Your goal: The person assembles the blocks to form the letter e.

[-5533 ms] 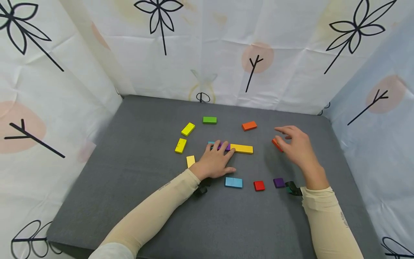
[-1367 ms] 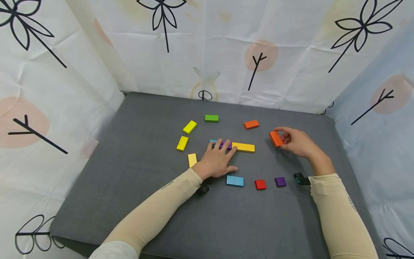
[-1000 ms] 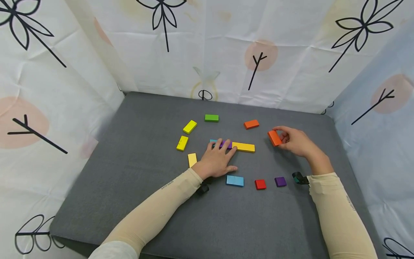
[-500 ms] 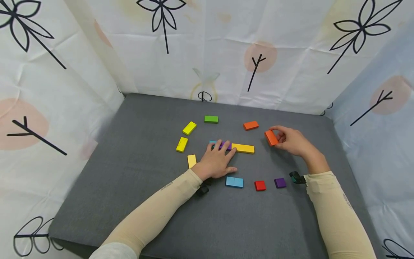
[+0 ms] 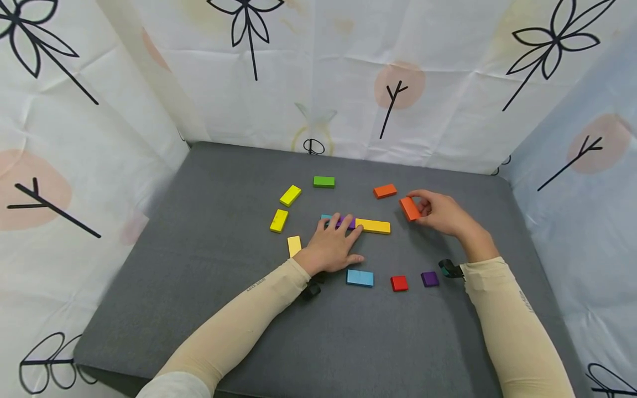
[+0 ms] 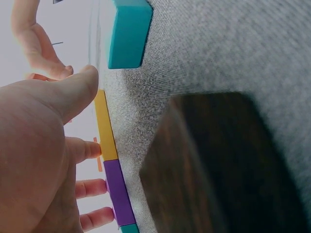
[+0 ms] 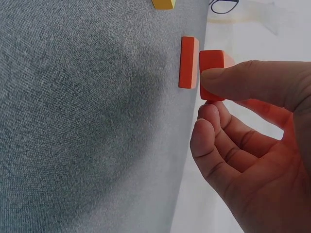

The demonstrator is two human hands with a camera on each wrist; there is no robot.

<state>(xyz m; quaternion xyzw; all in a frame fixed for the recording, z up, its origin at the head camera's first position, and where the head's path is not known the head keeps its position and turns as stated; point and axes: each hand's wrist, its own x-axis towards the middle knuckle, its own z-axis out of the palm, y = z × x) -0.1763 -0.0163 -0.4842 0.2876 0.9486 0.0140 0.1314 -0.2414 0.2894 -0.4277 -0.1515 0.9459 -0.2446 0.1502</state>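
Observation:
My right hand (image 5: 442, 213) pinches an orange block (image 5: 410, 209) between thumb and fingers, held over the table. The right wrist view shows the thumb across the near end of this orange block (image 7: 212, 82). Another orange block (image 5: 385, 191) lies just to its left on the cloth. My left hand (image 5: 330, 246) is spread, its fingertips touching a row made of a teal, a purple and a yellow-orange block. In the left wrist view the fingertips meet the purple block (image 6: 119, 191) and the yellow-orange block (image 6: 106, 128). The hand partly hides this row in the head view.
Around the row lie a green block (image 5: 324, 182), yellow blocks (image 5: 290, 195), a pale yellow block (image 5: 294, 246) beside the left wrist, a blue block (image 5: 360, 278), a red block (image 5: 399, 283) and a purple block (image 5: 430, 279). Patterned white cloth (image 5: 343, 72) walls the grey table (image 5: 199, 265).
My right hand has picked up the orange block from the cloth and carried it leftward, close to the other orange block. The left hand has stayed on the row.

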